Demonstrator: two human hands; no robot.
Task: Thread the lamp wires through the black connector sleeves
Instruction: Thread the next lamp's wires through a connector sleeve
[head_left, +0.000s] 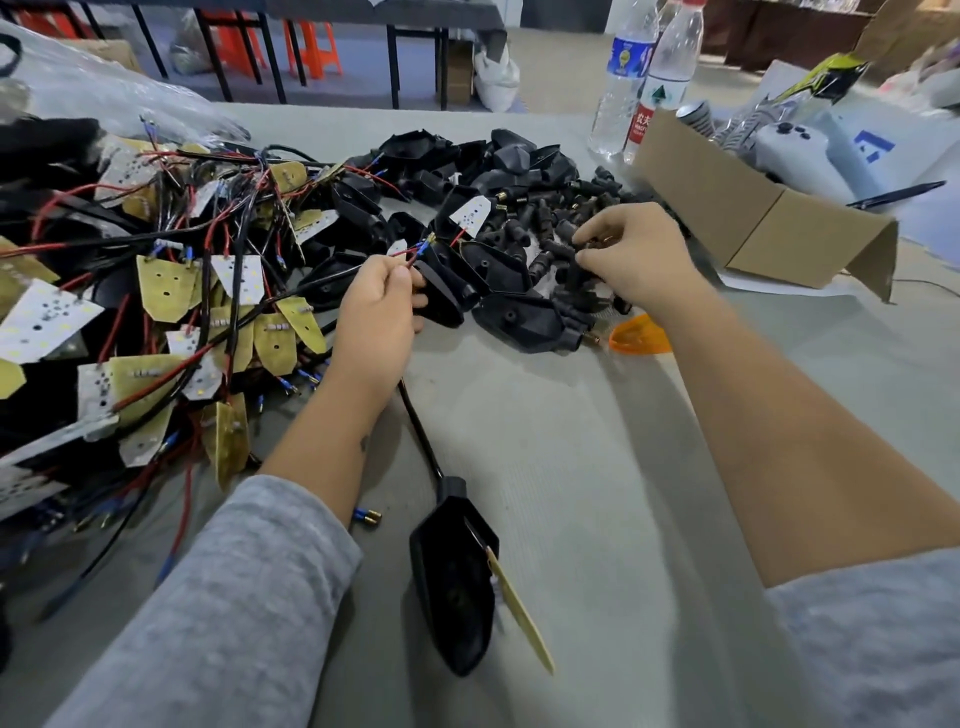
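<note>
Head view: left hand (375, 306) pinches thin red lamp wires (415, 253); right hand (631, 254) closes on a black rubber connector sleeve (587, 243). Bunching the wire tips should ease entry.

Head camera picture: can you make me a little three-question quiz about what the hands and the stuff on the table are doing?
1. True or false: the left hand pinches thin red and black lamp wires with blue-and-brass tips.
2. Which does the right hand reach into? A) the brown cardboard box B) the heap of small black rubber connector sleeves C) the two clear plastic water bottles
3. Fill in: the flat orange plastic lens lies on the grey table, just beside the right ____.

Key: 1 true; 2 B; 3 wrist.
</note>
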